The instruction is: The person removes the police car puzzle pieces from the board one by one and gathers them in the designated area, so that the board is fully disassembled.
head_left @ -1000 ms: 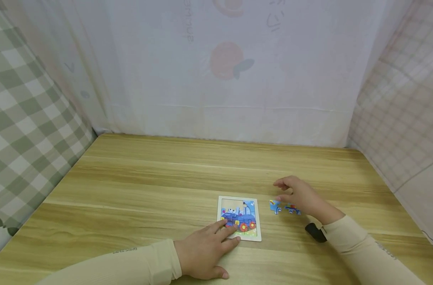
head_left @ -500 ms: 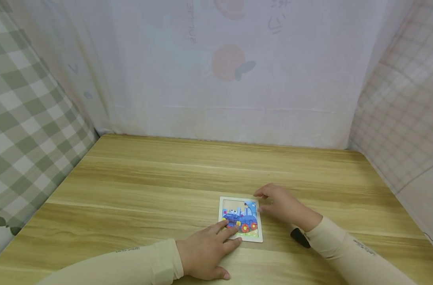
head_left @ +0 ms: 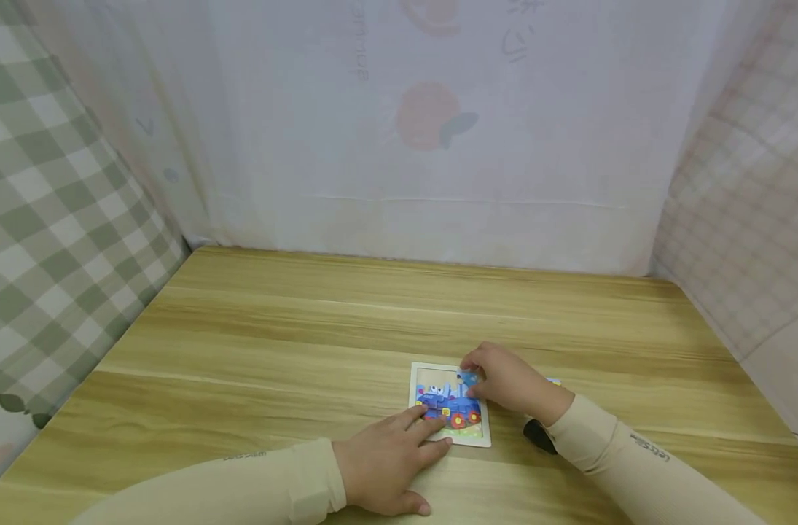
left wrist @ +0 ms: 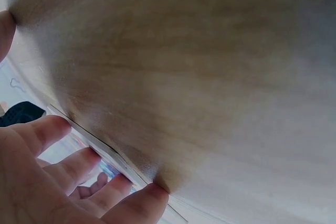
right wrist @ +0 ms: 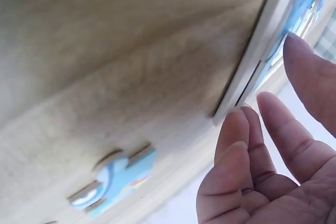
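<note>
A square jigsaw puzzle (head_left: 485, 439) with a pale frame and a blue cartoon vehicle lies on the table. My left hand (head_left: 392, 463) is spread flat, its straight fingertips resting on the puzzle's near left part. In the left wrist view those fingertips (left wrist: 118, 184) lie along the frame's edge. My right hand (head_left: 513, 383) is at the far right corner, thumb and fingers bent around a blue puzzle piece (head_left: 467, 378). The right wrist view has the thumb (right wrist: 299, 56) on its blue face and the other fingers at the frame's corner.
A loose light-blue puzzle piece (right wrist: 126, 182) lies on the wood-grain table (head_left: 274, 350) right of the puzzle, mostly hidden behind my right hand in the head view. A black device (head_left: 539, 436) sits at my right wrist. Cloth hangs around the table's back and sides.
My right hand has moved left from beside the loose pieces to the puzzle's far right corner, where its thumb and fingers have closed on a piece. My left hand has stayed on the puzzle.
</note>
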`<state>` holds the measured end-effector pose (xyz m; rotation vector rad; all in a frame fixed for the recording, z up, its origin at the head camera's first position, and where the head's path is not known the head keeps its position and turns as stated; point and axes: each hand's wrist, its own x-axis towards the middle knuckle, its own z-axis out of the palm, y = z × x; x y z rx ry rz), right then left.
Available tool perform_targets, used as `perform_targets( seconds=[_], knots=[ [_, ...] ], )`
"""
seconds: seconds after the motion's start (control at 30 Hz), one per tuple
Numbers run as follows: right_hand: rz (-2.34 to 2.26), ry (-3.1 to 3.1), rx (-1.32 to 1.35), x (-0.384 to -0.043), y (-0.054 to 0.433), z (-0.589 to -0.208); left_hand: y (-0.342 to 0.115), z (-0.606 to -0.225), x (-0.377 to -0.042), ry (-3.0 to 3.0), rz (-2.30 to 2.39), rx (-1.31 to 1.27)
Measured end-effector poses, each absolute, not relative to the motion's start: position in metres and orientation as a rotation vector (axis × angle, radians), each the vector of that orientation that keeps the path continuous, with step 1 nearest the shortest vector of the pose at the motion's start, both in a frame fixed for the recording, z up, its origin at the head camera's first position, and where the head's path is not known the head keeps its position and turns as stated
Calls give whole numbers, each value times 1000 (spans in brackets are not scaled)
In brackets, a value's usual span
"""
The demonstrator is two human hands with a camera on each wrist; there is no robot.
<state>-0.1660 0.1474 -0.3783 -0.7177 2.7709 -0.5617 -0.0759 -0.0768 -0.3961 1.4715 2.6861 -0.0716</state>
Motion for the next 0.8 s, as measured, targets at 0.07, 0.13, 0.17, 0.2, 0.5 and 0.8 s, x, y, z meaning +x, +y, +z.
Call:
perform_targets(
  seconds=[0.07,0.13,0.17,0.2,0.5,0.8],
  knots=[
    [-546,2774,-718,-166,147,-378,-76,-396,-76,2696,-88,1479],
    [-533,2773,-707,-167,146,-378,-75,-396,-76,2703,-100,1486],
    [-526,2770,-705,-167,146,-378,-75,-397,-76,2707,-104,1491],
    [-522,2768,-704,-167,145,-378,-75,-397,-76,2708,-107,1493],
    [-509,2748,-643,-167,141,-378,-74,-399,-76,2708,-141,1491],
    [-572,2726,-666,-167,140,-375,-74,-401,-75,2748,-155,1508]
  ],
)
